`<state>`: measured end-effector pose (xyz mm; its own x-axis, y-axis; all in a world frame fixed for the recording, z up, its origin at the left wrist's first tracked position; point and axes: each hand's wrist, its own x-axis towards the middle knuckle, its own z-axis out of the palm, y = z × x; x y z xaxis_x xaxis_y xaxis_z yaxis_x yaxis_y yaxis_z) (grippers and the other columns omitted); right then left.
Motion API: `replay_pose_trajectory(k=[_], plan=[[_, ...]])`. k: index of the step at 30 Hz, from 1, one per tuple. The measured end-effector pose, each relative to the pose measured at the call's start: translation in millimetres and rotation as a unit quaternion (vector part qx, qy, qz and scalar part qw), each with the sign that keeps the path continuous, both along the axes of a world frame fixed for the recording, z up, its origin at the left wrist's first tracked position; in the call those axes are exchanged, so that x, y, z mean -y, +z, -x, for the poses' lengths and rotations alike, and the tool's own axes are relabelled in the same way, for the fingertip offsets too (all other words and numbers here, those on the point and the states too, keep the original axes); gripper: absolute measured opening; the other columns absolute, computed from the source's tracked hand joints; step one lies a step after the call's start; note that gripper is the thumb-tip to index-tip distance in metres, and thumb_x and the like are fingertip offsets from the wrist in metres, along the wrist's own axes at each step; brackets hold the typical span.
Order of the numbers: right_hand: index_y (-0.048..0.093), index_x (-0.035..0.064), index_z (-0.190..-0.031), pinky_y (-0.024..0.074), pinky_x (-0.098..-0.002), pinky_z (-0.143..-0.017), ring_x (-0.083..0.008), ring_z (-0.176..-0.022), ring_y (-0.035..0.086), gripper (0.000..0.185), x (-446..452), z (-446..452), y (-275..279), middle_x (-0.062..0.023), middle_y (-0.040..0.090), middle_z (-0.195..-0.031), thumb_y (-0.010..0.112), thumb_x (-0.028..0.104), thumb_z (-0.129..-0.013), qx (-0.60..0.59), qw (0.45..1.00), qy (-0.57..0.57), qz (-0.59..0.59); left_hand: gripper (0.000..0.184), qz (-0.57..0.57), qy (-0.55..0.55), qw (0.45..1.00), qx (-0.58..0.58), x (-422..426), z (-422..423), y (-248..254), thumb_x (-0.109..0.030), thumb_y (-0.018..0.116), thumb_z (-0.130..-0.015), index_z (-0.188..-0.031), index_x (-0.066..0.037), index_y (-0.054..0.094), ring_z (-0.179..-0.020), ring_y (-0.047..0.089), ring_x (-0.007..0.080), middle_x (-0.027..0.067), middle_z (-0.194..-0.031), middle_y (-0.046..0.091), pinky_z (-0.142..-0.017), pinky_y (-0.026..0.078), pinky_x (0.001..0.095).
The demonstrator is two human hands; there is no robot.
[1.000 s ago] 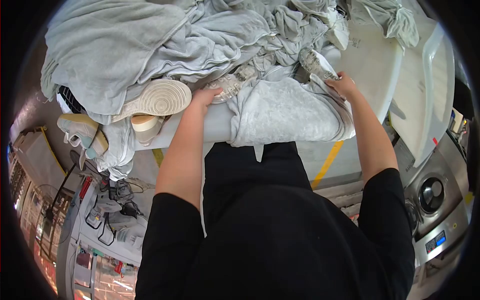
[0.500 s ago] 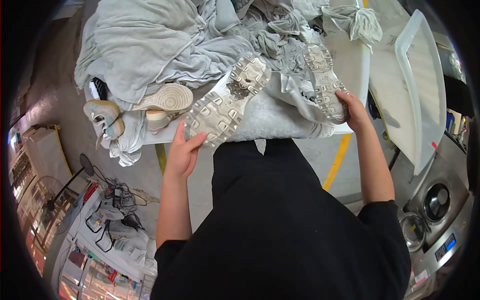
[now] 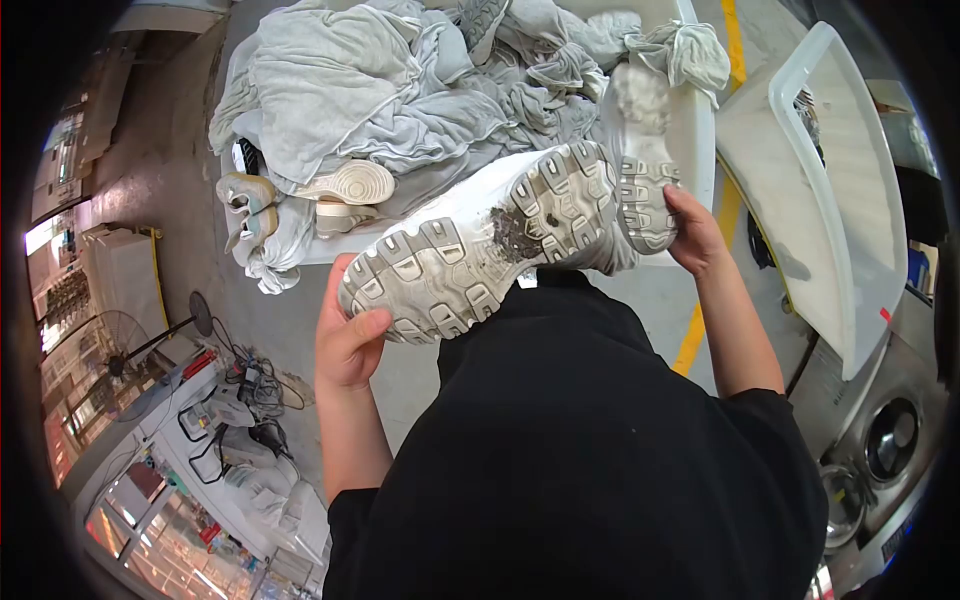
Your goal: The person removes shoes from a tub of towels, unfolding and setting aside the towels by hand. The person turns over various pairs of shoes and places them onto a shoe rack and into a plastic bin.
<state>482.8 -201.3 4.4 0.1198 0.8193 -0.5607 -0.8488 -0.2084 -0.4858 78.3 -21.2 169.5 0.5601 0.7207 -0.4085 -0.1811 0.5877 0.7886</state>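
My left hand [image 3: 352,330] grips the heel end of a white and grey shoe [image 3: 430,270], its lugged sole turned up toward the camera. Dark dirt marks the middle of that sole. A second shoe with a similar sole [image 3: 646,190] is held at its near end by my right hand [image 3: 695,230]; its far end is blurred. The two shoes are close together above the front edge of a white tub [image 3: 704,140]. Grey cloths [image 3: 330,85] are heaped in the tub behind them.
Pale-soled shoes [image 3: 352,184] and a beige and grey shoe [image 3: 247,207] lie at the tub's left front. To the right stands another white tub [image 3: 820,200], with round-doored machines [image 3: 892,438] beyond. At lower left are a fan [image 3: 118,365] and a worktable with cables.
Both shoes have been lifted from the cloths, soles now showing. The left one has come nearer the camera and tilted toward the right one. The view has shifted, showing more of the tub.
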Motion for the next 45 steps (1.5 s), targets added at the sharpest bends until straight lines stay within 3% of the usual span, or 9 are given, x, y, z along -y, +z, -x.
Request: replay_pose_trajectory(k=[3, 6, 11, 18, 26, 31, 36, 38, 45], plan=[[0.043, 0.0059, -0.146, 0.0349, -0.0444, -0.117, -0.0245, -0.14, 0.044, 0.052, 13.5, -9.9, 16.4, -0.0104, 0.048, -0.15, 0.058, 0.024, -0.1, 0.191, 0.977, 0.038, -0.081, 0.069, -0.011, 0.021, 1.0, 0.015, 12.4, -1.4, -3.9, -0.02, 0.078, -0.083, -0.138, -0.001, 0.043, -0.123, 0.058, 0.0269, 0.0144, -0.13, 0.06, -0.107, 0.043, 0.0413], [0.035, 0.0071, -0.153, 0.0305, -0.0494, -0.12, -0.0287, -0.143, 0.038, 0.068, 33.1, -39.9, -23.2, -0.01, 0.044, -0.154, 0.052, 0.046, -0.1, -0.145, 0.97, -0.058, -0.187, 0.067, -0.013, 0.015, 0.998, 0.062, 16.4, 7.7, -21.6, -0.032, 0.064, -0.092, -0.147, -0.001, 0.04, -0.133, 0.051, 0.0316, 0.0159, -0.144, 0.052, -0.113, 0.038, 0.0462], [0.05, 0.0002, -0.142, 0.0506, -0.0476, -0.104, -0.0375, -0.119, 0.063, 0.068, 26.7, -13.2, -34.5, -0.0224, 0.063, -0.131, 0.06, 0.049, -0.095, -0.087, 0.994, 0.022, -0.067, 0.067, 0.024, 0.068, 0.986, 0.147, 24.0, 5.5, -38.9, -0.049, 0.051, -0.1, -0.15, -0.005, 0.042, -0.14, 0.045, 0.0339, 0.0131, -0.152, 0.047, -0.117, 0.033, 0.0527], [0.048, -0.0012, -0.143, 0.0572, -0.0537, -0.09, -0.0393, -0.113, 0.064, 0.076, 0.9, -3.0, 35.6, -0.0256, 0.06, -0.131, 0.062, 0.035, -0.079, -0.154, 0.977, 0.054, -0.137, 0.082, -0.015, 0.099, 0.976, 0.193, 15.8, -10.4, -50.1, -0.07, 0.057, -0.089, -0.142, -0.007, 0.051, -0.131, 0.052, 0.0358, 0.0138, -0.142, 0.056, -0.112, 0.039, 0.0555], [0.066, -0.0112, -0.114, 0.0604, -0.0408, -0.085, -0.029, -0.09, 0.074, 0.045, -24.5, -16.7, 63.1, -0.0224, 0.073, -0.104, 0.054, 0.019, -0.083, -0.131, 0.982, 0.07, -0.12, 0.072, -0.074, 0.052, 0.967, 0.238, -17.1, -34.5, -58.4, -0.068, 0.052, -0.093, -0.131, -0.008, 0.059, -0.118, 0.061, 0.0347, 0.0156, -0.129, 0.064, -0.104, 0.046, 0.0544], [0.071, -0.011, -0.097, 0.0625, -0.0375, -0.072, -0.027, -0.078, 0.075, 0.033, -48.3, -19.3, 57.1, -0.0227, 0.074, -0.093, 0.06, 0.016, -0.08, -0.156, 0.955, 0.232, -0.099, 0.058, 0.056, 0.094, 0.978, 0.178, -29.1, -52.9, -38.0, -0.055, 0.042, -0.103, -0.129, -0.005, 0.06, -0.117, 0.063, 0.0334, 0.0133, -0.127, 0.066, -0.103, 0.048, 0.0509], [0.07, -0.0097, -0.106, 0.064, -0.0392, -0.072, -0.0279, -0.079, 0.075, 0.041, -51.1, 27.7, 80.5, -0.0229, 0.074, -0.098, 0.06, 0.017, -0.077, -0.161, 0.973, 0.153, 0.064, 0.055, 0.128, 0.018, 0.983, 0.132, -43.6, -71.3, -49.8, -0.046, 0.039, -0.107, -0.129, 0.001, 0.058, -0.115, 0.065, 0.034, 0.0162, -0.127, 0.066, -0.1, 0.051, 0.0493], [0.069, -0.0098, -0.11, 0.0638, -0.0393, -0.075, -0.0283, -0.08, 0.075, 0.044, -47.9, 28.9, 45.2, -0.022, 0.074, -0.101, 0.059, 0.017, -0.076, -0.283, 0.947, 0.136, 0.068, 0.055, 0.145, 0.019, 0.984, 0.105, -42.7, -84.2, -54.3, -0.045, 0.04, -0.107, -0.13, 0.001, 0.058, -0.115, 0.065, 0.0337, 0.0162, -0.126, 0.066, -0.101, 0.052, 0.0488], [0.069, -0.0096, -0.113, 0.0622, -0.0377, -0.081, -0.0267, -0.083, 0.075, 0.046, -39.8, 36.1, 18.7, -0.0203, 0.075, -0.103, 0.062, 0.02, -0.078, -0.212, 0.961, 0.161, -0.07, 0.061, 0.061, 0.046, 0.997, -0.03, -57.3, -105.4, -78.3, -0.052, 0.045, -0.105, -0.136, -0.001, 0.054, -0.124, 0.059, 0.0287, 0.0149, -0.132, 0.062, -0.107, 0.046, 0.0479]])
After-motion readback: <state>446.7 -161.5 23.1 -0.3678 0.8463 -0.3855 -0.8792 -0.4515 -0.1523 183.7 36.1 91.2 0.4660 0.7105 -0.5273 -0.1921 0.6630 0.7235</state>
